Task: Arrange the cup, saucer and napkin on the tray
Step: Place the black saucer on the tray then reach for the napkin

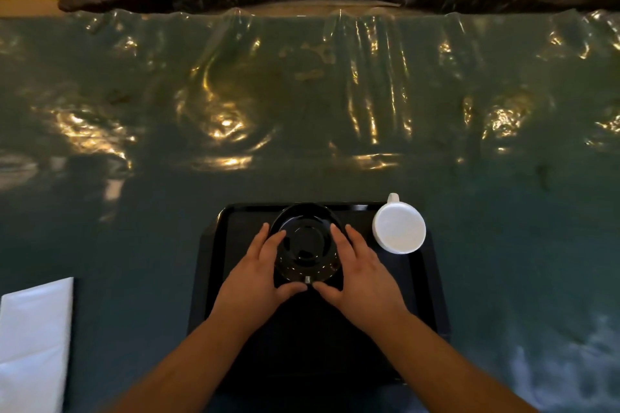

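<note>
Far left, off the tray (214, 278): white napkin (35, 342), flat on the table cover, not yet moved. Centre: left hand (258, 275) and right hand (360, 273) cupped around the black saucer (307, 245), fingers spread along its rim, probably centring it. Right: white cup (399, 228), seemingly upside down, overhanging the tray's far right edge, clear of both hands.

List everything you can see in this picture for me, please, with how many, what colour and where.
tray: one, black, on the table near the person
saucer: one, black and glossy, on the tray's far middle
cup: one, white, on the tray's far right corner, handle pointing away
napkin: one, white, folded, on the table at the near left, off the tray
table cover: one, dark green under wrinkled clear plastic
left hand: on the saucer's left edge
right hand: on the saucer's right edge
</note>
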`<state>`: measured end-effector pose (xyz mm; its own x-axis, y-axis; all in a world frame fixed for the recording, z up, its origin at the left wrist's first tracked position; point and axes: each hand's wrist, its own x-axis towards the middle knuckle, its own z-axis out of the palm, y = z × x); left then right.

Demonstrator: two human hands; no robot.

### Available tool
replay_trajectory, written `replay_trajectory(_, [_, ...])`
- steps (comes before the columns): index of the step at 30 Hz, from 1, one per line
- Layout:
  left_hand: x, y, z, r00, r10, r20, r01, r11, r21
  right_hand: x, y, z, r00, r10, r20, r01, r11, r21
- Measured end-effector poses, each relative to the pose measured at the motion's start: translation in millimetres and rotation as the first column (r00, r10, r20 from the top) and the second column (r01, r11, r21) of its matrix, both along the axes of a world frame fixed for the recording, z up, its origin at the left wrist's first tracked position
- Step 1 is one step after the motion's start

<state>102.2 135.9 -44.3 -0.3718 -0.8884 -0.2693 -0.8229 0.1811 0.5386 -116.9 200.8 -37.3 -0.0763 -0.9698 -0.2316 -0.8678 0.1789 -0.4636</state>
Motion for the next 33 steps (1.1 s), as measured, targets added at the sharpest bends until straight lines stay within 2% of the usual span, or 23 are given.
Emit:
replay_trajectory(11, [-6, -3, -5, 1.000, -0.001, -0.025, 0.000, 1.000, -0.019, -3, 3, 2, 1.000, -0.027, 0.014, 0.027, 1.000, 0.015])
replay_trajectory(14, [-2, -1, 2, 0.997, 0.026, -0.067, -0.032, 0.996, -0.088, 3, 4, 13, 0.998, -0.007, -0.062, 0.001, 0.996, -0.089])
replay_trajectory(17, [9, -2, 14, 0.993, 0.052, -0.105, -0.073, 0.977, -0.201, 20, -5, 23, 0.998, 0.019, -0.055, -0.031, 0.976, -0.213])
replay_trajectory(24, [122, -8, 32, 0.957, 0.275, -0.096, -0.291, 0.898, -0.331, 140, -59, 43, 0.939, 0.345, -0.013, -0.337, 0.910, -0.240])
replay_trajectory(27, [190, 1, 31, 0.896, 0.439, -0.062, -0.433, 0.836, -0.337, 206, -73, 42, 0.887, 0.458, 0.051, -0.437, 0.872, -0.221])
replay_trajectory(29, [238, 16, 27, 0.816, 0.577, -0.032, -0.555, 0.768, -0.318, 253, -76, 38, 0.858, 0.494, 0.142, -0.472, 0.866, -0.167])
replay_trajectory(31, [274, 28, 23, 0.718, 0.696, 0.021, -0.666, 0.695, -0.272, 288, -77, 33, 0.853, 0.441, 0.279, -0.447, 0.893, -0.048])
replay_trajectory(33, [312, 39, 19, 0.630, 0.770, 0.098, -0.743, 0.635, -0.214, 327, -77, 28, 0.858, 0.321, 0.401, -0.393, 0.913, 0.111])
